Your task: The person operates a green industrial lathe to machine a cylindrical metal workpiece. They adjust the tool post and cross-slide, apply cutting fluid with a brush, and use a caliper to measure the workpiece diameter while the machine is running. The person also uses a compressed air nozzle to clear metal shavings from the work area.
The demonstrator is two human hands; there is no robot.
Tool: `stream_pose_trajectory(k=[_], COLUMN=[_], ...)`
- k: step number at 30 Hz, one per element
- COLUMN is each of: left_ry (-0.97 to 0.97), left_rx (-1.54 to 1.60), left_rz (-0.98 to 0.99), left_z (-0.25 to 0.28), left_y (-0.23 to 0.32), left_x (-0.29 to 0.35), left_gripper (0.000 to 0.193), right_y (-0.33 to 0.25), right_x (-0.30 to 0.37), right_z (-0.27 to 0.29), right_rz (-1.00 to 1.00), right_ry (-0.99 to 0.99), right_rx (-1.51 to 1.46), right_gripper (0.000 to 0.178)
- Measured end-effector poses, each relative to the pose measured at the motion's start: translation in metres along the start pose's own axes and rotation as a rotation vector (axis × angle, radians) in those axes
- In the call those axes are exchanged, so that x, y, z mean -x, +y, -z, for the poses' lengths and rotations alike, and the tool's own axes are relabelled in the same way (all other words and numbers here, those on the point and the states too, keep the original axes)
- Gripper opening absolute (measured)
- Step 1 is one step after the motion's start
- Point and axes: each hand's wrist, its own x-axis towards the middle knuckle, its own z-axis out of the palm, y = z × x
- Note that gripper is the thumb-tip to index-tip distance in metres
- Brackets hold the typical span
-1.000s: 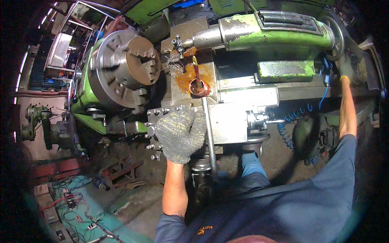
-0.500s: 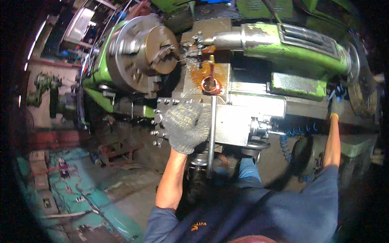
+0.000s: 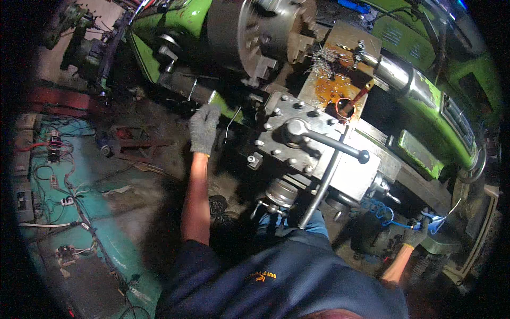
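Observation:
My left hand (image 3: pixel 204 128), in a grey knit glove, reaches up to the lower front edge of the green lathe bed (image 3: pixel 159 58) under the big steel chuck (image 3: pixel 255 32). Its fingertips touch the bed beside a thin bent lever (image 3: pixel 229 123), and their grip is hidden. To its right is the grey carriage (image 3: pixel 319 151) with a long bar handle (image 3: pixel 323 187). My right hand (image 3: pixel 413 239), in a dark glove, is far out at the lower right beside a blue coiled hose (image 3: pixel 380 210). What it holds is too small to make out.
A rusty orange plate (image 3: pixel 333 87) on the carriage carries metal chips and a red-handled ring tool (image 3: pixel 348 105). A steel quill (image 3: pixel 394 70) juts from the green tailstock (image 3: pixel 441 122). Loose wires and switch boxes (image 3: pixel 53 159) lie over a teal surface at the left.
My left hand has left the carriage front and moved left to the bed under the chuck. The view has swung left and down, and my right hand now sits lower in the picture.

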Motion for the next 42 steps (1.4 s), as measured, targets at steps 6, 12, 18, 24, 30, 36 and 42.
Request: stream_pose_trajectory(k=[6, 12, 18, 24, 30, 36, 42], left_ry=[-0.302, -0.435, -0.281, -0.307, -0.232, -0.175, -0.248], left_rx=[-0.561, -0.982, -0.641, -0.461, -0.754, -0.768, -0.637], left_rz=[0.691, 0.601, 0.389, 0.337, 0.287, 0.610, 0.619], left_z=[-0.002, -0.005, -0.021, 0.003, 0.050, 0.066, 0.022], left_y=[-0.259, -0.381, -0.414, -0.379, -0.395, -0.330, -0.306], left_x=[-0.028, -0.007, 0.045, 0.127, 0.249, 0.359, 0.484], left_gripper=[0.052, 0.049, 0.040, 0.038, 0.031, 0.032, 0.033], right_y=[-0.030, -0.056, -0.055, -0.040, -0.021, -0.017, -0.015], right_x=[0.083, 0.085, 0.069, 0.091, 0.035, 0.014, 0.018], right_z=[-0.111, -0.188, -0.324, -0.480, -0.486, -0.475, -0.482], right_rz=[-0.048, 0.134, 0.417, 0.285, 0.390, 0.568, 0.610], right_ry=[-0.187, -0.420, -0.557, -0.510, -0.711, -0.785, -0.906], right_rx=[0.013, 0.729, 1.303, 1.572, 1.587, 1.626, 1.442], right_gripper=[0.058, 0.055, 0.041, 0.042, 0.046, 0.044, 0.046])
